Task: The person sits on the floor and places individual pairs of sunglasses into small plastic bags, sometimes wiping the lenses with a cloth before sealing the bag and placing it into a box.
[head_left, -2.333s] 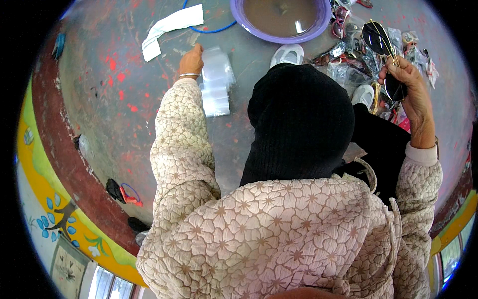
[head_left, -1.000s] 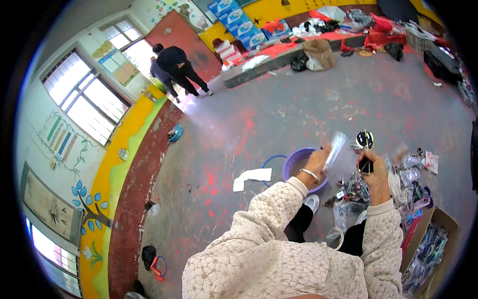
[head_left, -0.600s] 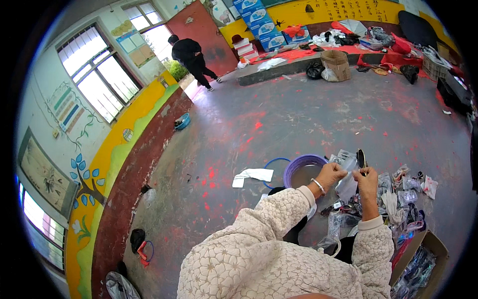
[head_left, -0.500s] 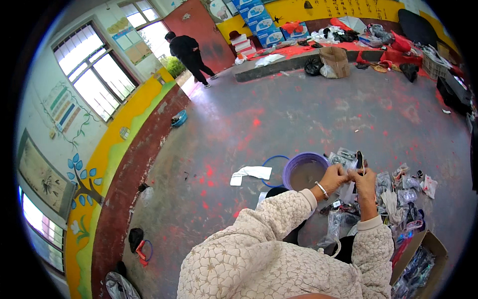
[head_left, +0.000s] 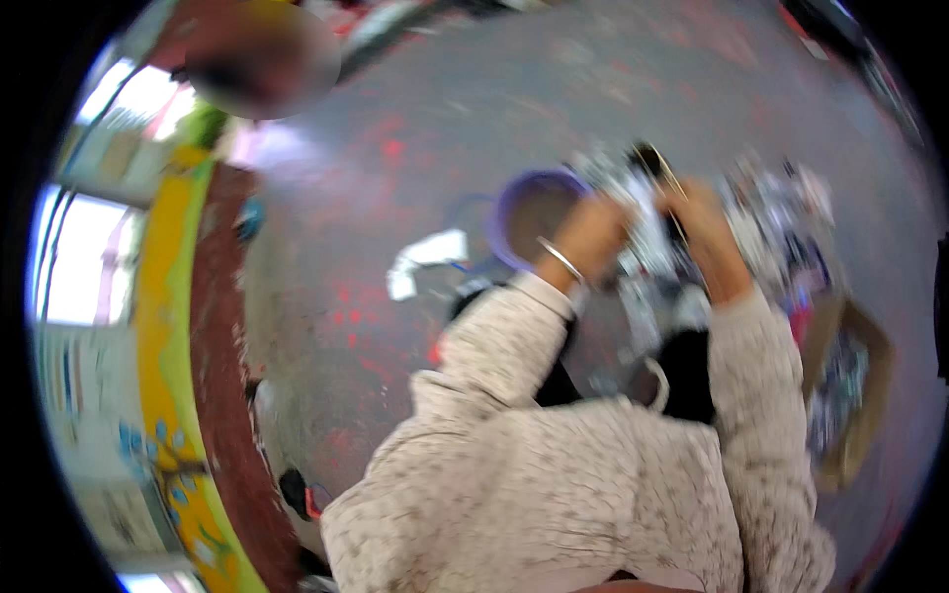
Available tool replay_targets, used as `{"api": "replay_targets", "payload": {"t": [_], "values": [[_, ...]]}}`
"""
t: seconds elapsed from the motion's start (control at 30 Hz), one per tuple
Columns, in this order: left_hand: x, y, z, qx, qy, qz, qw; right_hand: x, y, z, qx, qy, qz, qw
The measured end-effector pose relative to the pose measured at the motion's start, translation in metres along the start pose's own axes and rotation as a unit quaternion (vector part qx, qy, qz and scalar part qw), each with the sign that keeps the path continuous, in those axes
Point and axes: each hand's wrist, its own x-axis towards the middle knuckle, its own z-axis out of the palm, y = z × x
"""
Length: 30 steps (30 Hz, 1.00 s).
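Observation:
The picture is blurred by motion. My left hand (head_left: 593, 229), with a thin bangle on the wrist, and my right hand (head_left: 702, 222) are raised close together in front of me. Between them I pinch a small clear plastic packet (head_left: 641, 198), and a dark slim object (head_left: 660, 170) sticks up from my right hand. Both sleeves are pale and quilted. A purple basin (head_left: 529, 212) sits on the floor just left of my left hand.
Several small packets lie scattered on the grey floor to the right (head_left: 781, 217). A brown cardboard box (head_left: 855, 385) stands at my right. White paper (head_left: 425, 259) lies left of the basin. A yellow and dark red wall base (head_left: 188, 326) runs along the left.
The view has swung down and rolled, so the far room is out of sight. My hands stay together holding the packet and the dark object above the basin.

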Motion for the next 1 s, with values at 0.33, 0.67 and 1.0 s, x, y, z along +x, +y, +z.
{"api": "replay_targets", "payload": {"t": [0.33, 0.67, 1.0], "values": [[-0.009, -0.016, -0.01, -0.676, 0.122, -0.251, 0.682, 0.053, 0.059, -0.083, -0.307, 0.189, 0.026, 0.932], [-0.01, -0.013, -0.022, -0.719, 0.072, -0.18, 0.668, 0.064, 0.093, -0.112, -0.402, 0.232, 0.224, 0.857], [-0.008, -0.01, -0.023, -0.703, 0.091, -0.181, 0.681, 0.039, 0.009, -0.062, 0.009, 0.089, 0.015, 0.996]]}}
